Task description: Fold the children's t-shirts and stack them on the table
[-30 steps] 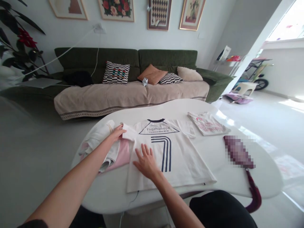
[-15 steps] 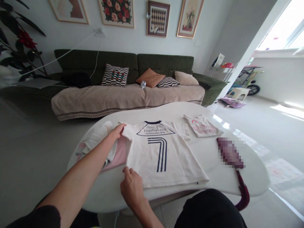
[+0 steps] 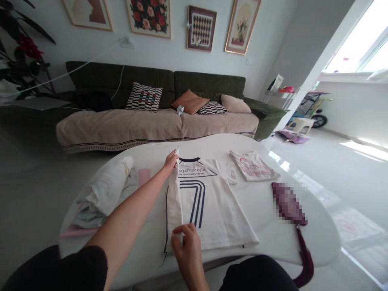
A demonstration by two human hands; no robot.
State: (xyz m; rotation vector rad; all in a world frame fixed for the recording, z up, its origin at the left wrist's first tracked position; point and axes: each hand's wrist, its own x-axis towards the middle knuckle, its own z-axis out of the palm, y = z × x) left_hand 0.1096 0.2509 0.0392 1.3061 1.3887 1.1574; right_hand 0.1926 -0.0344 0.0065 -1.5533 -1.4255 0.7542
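Note:
A white jersey [image 3: 216, 210] with a dark collar and a striped number 7 lies flat on the white table, its left side turned inward over the front. My left hand [image 3: 171, 160] pinches the jersey near the left shoulder, lifting the sleeve edge a little off the table. At the bottom hem, my right hand [image 3: 187, 242] grips the folded edge with thumb and fingers. To the left of my left forearm sits a loose heap of white and grey clothes [image 3: 106, 192] with pink cloth beneath. A small folded white shirt [image 3: 255, 166] with a pink print lies at the upper right.
A purple folded umbrella [image 3: 304, 254] rests at the right side of the white table [image 3: 321, 226], its curved handle over the edge. Behind the table stands a green sofa [image 3: 209, 83] with several cushions. My dark-clad knee is close below the front edge.
Both hands have moved right, bringing the jersey's left side inward over its front and covering the first printed letter. More of the clothes heap at left now shows.

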